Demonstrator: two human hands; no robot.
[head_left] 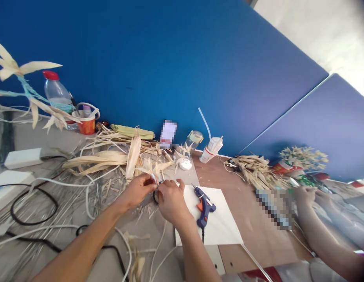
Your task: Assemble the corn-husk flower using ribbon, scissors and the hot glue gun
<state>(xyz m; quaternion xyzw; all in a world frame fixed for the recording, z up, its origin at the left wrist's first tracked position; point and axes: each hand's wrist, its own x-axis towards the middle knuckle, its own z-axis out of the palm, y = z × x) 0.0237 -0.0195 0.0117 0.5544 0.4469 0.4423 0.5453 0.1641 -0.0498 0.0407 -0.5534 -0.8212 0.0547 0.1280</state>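
Note:
My left hand [140, 189] and my right hand [172, 197] meet over the middle of the table. The left fingers are pinched on the blue-wrapped stem of a pale husk flower [156, 169], whose petals spread just beyond the fingertips. My right fingers are curled close beside it, around a small black ring-like item [155, 197] that may be a tape roll; the hand mostly hides it. Right of my right hand, a blue glue gun [204, 207] with an orange trigger lies on a white board [223, 221].
Dried corn husks [104, 160] heap behind my left hand. Cables and thin wires [26, 250] cover the left side. A jar [194, 141], a cup of sticks [209, 150] and a phone [168, 134] stand along the blue partition [170, 58]. Another person's arm [319, 235] reaches in at right.

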